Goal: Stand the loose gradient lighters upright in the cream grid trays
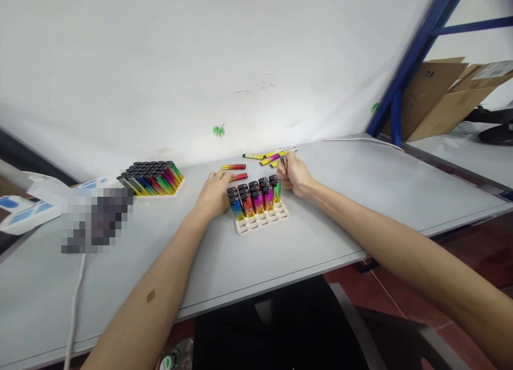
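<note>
A white rack (262, 220) stands in front of me, its rear rows filled with upright metallic lighters (258, 201) with black tops. My left hand (216, 192) rests at the rack's left side. Its fingertips reach a red lighter (240, 176) behind the rack; the thumb is hidden, and I cannot tell whether the fingers grip it. On the far right of the rack, my right hand (295, 175) is closed in a fist around a lighter (282, 160), of which only a dark end shows. Yellow and purple lighters (269, 159) lie loose behind it.
A red-yellow lighter (233, 167) lies near the wall. To the left stands a second rack (176, 190) packed with lighters, beside a blurred dark object (106, 217) and a white cable (78, 290). Cardboard boxes (441, 100) stand behind a blue frame (401, 81) at right.
</note>
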Tool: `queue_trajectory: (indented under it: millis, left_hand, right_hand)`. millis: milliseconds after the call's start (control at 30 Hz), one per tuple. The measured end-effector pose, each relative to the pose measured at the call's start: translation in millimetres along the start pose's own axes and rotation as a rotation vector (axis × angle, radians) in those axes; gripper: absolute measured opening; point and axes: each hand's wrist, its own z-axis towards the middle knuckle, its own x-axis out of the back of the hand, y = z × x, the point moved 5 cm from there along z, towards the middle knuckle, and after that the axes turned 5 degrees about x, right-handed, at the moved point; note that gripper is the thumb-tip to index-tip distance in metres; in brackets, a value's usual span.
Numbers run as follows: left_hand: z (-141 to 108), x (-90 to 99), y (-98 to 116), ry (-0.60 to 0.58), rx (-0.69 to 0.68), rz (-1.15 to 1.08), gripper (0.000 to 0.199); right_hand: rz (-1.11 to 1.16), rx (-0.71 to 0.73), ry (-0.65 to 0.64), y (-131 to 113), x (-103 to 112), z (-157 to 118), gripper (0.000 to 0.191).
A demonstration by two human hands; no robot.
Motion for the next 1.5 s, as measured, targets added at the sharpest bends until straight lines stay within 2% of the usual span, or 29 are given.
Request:
queue_trajectory:
  millis: [200, 333, 467, 700, 867, 933, 1067, 1167, 1233, 1367, 1500]
  left_hand:
    - [-1.5, 3.2, 3.1, -0.038, 0.023, 0.017, 0.042]
    - [-2.6, 8.8, 7.9, -0.011, 0.072, 0.026, 0.028]
    - [-2.2, 12.3, 10.0, -0.004, 0.129, 0.073, 0.018]
    - [-2.0, 10.7, 10.8, -0.032, 0.128, 0.139, 0.033]
    - [-1.8, 10.7, 11.7, -0.056, 0.143, 0.198, 0.03]
    - [-1.2, 11.1, 11.5, -0.041, 0.153, 0.194, 0.029]
    - [0.5, 11.3, 9.2, 0.009, 0.181, 0.17, 0.04]
    - [1.5, 12.6, 5.0, 0.057, 0.246, 0.099, 0.04]
    - [1.7, 13.9, 2.4, 0.091, 0.284, 0.03, 0.038]
    - [1.9, 13.7, 1.1, 0.113, 0.294, -0.035, 0.038]
    - [2.0, 11.3, 0.0, 0.125, 0.286, -0.101, 0.035]
  right_hand:
    - [0.025, -0.048, 0.031, 0.0, 1.5, -1.5, 0.052]
    - [0.032, -0.068, 0.025, 1.7, 1.9, -1.0, 0.056]
    - [0.022, -0.037, -0.011, 1.8, 1.3, -0.6, 0.053]
    - [0.023, -0.024, -0.003, -1.4, 0.3, -3.0, 0.05]
    - [0.061, 0.005, 0.025, -5.5, 6.0, -0.4, 0.053]
    - [0.025, 0.07, -0.007, -11.7, 9.9, 1.1, 0.046]
    - [-0.22, 0.246, -0.124, -32.1, 22.3, -1.6, 0.033]
    - [-0.326, 0.355, -0.14, -51.0, 38.2, -12.4, 0.027]
    - [-0.319, 0.361, -0.195, -59.8, 45.4, -22.7, 0.024]
    - [-0.3, 0.262, -0.367, -63.3, 44.7, -40.9, 0.023]
    - [-0.305, 0.217, -0.397, -57.0, 34.2, -44.9, 0.032]
